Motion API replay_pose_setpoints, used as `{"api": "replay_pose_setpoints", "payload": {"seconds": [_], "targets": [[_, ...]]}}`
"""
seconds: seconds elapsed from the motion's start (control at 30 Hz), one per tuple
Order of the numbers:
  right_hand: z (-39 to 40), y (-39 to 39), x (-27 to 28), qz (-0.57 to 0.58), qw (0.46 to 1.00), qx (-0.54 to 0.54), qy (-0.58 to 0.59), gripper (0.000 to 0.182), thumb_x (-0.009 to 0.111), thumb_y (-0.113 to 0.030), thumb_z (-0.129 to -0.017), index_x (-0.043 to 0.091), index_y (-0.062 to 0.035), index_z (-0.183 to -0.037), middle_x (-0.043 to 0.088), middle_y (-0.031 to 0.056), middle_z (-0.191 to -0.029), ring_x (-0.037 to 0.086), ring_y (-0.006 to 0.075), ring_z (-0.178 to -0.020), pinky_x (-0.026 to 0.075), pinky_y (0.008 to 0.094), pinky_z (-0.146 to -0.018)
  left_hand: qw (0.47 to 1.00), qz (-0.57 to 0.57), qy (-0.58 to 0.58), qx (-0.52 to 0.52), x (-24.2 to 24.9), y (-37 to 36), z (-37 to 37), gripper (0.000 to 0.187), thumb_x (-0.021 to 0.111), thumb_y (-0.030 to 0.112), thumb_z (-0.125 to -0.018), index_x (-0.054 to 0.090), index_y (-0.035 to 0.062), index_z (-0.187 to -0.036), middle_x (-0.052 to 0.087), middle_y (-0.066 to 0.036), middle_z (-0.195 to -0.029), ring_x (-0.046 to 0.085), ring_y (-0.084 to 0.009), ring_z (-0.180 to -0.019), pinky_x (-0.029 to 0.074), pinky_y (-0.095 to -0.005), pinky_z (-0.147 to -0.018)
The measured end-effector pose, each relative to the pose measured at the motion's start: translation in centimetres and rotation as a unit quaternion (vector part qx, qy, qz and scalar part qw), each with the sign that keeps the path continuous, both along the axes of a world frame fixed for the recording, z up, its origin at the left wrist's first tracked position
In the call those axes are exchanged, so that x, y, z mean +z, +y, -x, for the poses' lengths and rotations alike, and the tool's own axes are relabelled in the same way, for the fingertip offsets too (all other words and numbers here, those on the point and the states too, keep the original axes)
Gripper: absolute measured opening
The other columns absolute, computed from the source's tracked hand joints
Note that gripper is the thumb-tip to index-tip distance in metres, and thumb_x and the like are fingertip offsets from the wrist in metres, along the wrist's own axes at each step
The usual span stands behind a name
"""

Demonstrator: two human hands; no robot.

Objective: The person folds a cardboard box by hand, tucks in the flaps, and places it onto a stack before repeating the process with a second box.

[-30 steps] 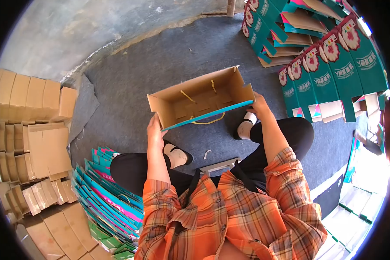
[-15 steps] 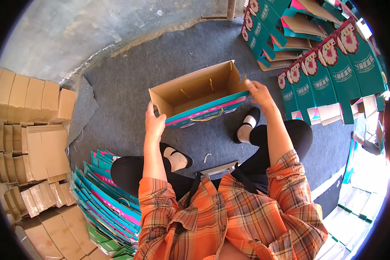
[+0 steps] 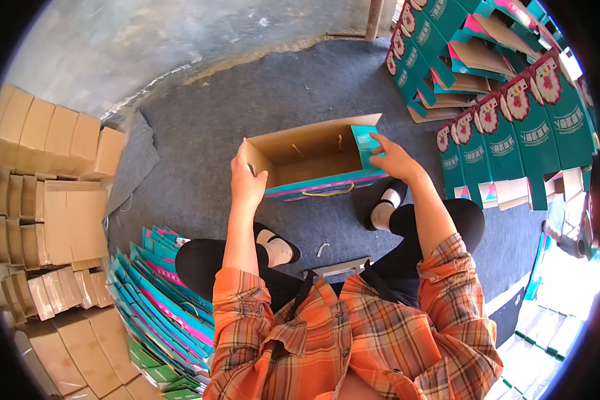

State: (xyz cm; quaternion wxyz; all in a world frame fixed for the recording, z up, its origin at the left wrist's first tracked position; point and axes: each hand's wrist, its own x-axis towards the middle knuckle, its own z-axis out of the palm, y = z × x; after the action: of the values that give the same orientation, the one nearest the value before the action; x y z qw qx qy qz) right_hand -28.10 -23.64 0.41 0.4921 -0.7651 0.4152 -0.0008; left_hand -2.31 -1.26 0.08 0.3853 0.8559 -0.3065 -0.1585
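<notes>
An open carton (image 3: pixel 313 188), teal and pink outside and brown cardboard inside, is held above the floor between my hands. Yellow cord shows inside it, and a yellow cord handle (image 3: pixel 328 192) hangs on its near face. My left hand (image 3: pixel 248 181) grips the left end, thumb over the rim. At the right end a teal flap (image 3: pixel 365 143) lies folded inward over the opening. My right hand (image 3: pixel 395 160) is against that flap with its fingers apart.
Flat teal and pink cartons (image 3: pixel 160 293) lean beside my left leg. Brown cardboard boxes (image 3: pixel 73 220) are piled at the left. Assembled teal cartons (image 3: pixel 527 133) are stacked at the right. A grey wall (image 3: pixel 180 40) rises beyond the dark floor covering (image 3: pixel 213 120).
The right end flap has been folded inward over the opening. My right hand has let go of the rim corner and spread its fingers at the flap. The carton sits slightly lower.
</notes>
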Motion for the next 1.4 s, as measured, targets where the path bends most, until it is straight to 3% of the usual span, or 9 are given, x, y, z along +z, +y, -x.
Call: {"api": "replay_pose_setpoints", "payload": {"seconds": [0.33,0.47,0.57,0.63,0.77,0.97,1.03,1.13,1.4], "targets": [[-1.7,-0.5,-1.0,-0.002,1.000,-0.005,0.028,0.097,0.066,-0.020,-0.082,0.000,-0.0177,-0.154,0.067,0.0226,-0.103,0.066,0.0384,-0.092,0.049,0.0439,-0.089,0.972,-0.163,-0.143,-0.092,-0.2,-2.0,-0.8,0.064,0.046,-0.007,-0.085,0.039,0.0166,-0.143,0.052,-0.011,-0.119,0.058,-0.0338,-0.106,0.050,-0.0442,-0.086],[-1.8,-0.4,-1.7,0.019,0.999,-0.012,0.043,0.098,0.066,-0.019,-0.082,0.000,-0.0191,-0.154,0.068,0.0235,-0.102,0.065,0.0402,-0.094,0.048,0.0442,-0.091,0.952,-0.209,-0.160,-0.157,0.1,-2.2,-0.7,0.069,0.056,-0.002,-0.080,0.038,0.0153,-0.144,0.053,-0.015,-0.117,0.056,-0.0352,-0.110,0.048,-0.0416,-0.091],[-1.4,-0.4,-1.5,0.045,0.998,0.011,0.030,0.098,0.066,-0.020,-0.083,-0.001,-0.0184,-0.154,0.067,0.0239,-0.104,0.064,0.0408,-0.098,0.047,0.0443,-0.092,0.979,-0.089,-0.082,-0.165,-0.6,-2.1,-0.6,0.068,0.063,0.011,-0.084,0.035,0.0130,-0.146,0.053,-0.016,-0.124,0.057,-0.0325,-0.110,0.047,-0.0410,-0.093],[-1.2,-0.3,-1.2,0.030,0.999,0.015,0.030,0.098,0.067,-0.022,-0.083,0.000,-0.0154,-0.154,0.066,0.0245,-0.109,0.062,0.0406,-0.104,0.045,0.0440,-0.095,0.965,-0.047,0.213,-0.148,-0.9,-2.0,-0.3,0.081,0.071,0.028,-0.084,0.028,0.0086,-0.149,0.048,-0.021,-0.134,0.053,-0.0336,-0.120,0.046,-0.0393,-0.097],[-0.8,-0.5,-2.0,0.002,1.000,0.006,0.015,0.097,0.067,-0.025,-0.083,0.001,-0.0128,-0.154,0.064,0.0255,-0.114,0.060,0.0402,-0.108,0.044,0.0433,-0.098,0.954,-0.087,0.231,-0.170,-1.6,-1.3,-1.1,0.090,0.074,0.040,-0.081,0.026,0.0044,-0.149,0.039,-0.025,-0.145,0.046,-0.0355,-0.129,0.041,-0.0407,-0.104],[-1.6,-1.2,-3.8,0.036,0.999,-0.025,0.023,0.078,0.067,-0.027,-0.082,0.030,-0.0099,-0.149,0.063,0.0249,-0.116,0.060,0.0383,-0.110,0.044,0.0440,-0.097,0.913,-0.205,0.101,-0.337,-0.5,-1.6,-1.5,0.084,0.076,0.038,-0.078,0.038,0.0046,-0.145,0.046,-0.023,-0.141,0.045,-0.0344,-0.131,0.040,-0.0411,-0.104],[-2.3,-1.1,-3.6,0.153,0.987,-0.047,0.021,0.053,0.067,-0.026,-0.082,0.055,-0.0086,-0.130,0.065,0.0205,-0.112,0.061,0.0372,-0.105,0.048,0.0444,-0.091,0.929,-0.206,0.080,-0.297,-0.9,-2.5,-1.9,0.072,0.075,0.037,-0.077,0.050,0.0067,-0.137,0.055,-0.021,-0.132,0.052,-0.0329,-0.124,0.042,-0.0404,-0.103],[-2.5,0.1,-4.0,0.370,0.926,-0.057,-0.054,0.037,0.069,-0.024,-0.080,0.064,-0.0085,-0.113,0.068,0.0160,-0.102,0.063,0.0370,-0.096,0.051,0.0444,-0.084,0.946,-0.211,0.034,-0.245,-1.0,-3.2,-2.1,0.064,0.076,0.037,-0.076,0.057,0.0097,-0.131,0.061,-0.018,-0.125,0.058,-0.0332,-0.116,0.045,-0.0409,-0.098],[-2.7,6.7,-4.9,0.414,0.898,0.140,0.053,0.075,0.081,-0.031,-0.066,0.049,-0.0141,-0.132,0.041,0.0109,-0.141,0.034,0.0289,-0.136,0.030,0.0533,-0.110,0.951,-0.161,-0.188,-0.187,-5.1,-3.3,-0.3,0.066,0.079,0.041,-0.069,0.059,0.0171,-0.127,0.055,-0.009,-0.129,0.044,-0.0275,-0.127,0.028,-0.0551,-0.108]]}}
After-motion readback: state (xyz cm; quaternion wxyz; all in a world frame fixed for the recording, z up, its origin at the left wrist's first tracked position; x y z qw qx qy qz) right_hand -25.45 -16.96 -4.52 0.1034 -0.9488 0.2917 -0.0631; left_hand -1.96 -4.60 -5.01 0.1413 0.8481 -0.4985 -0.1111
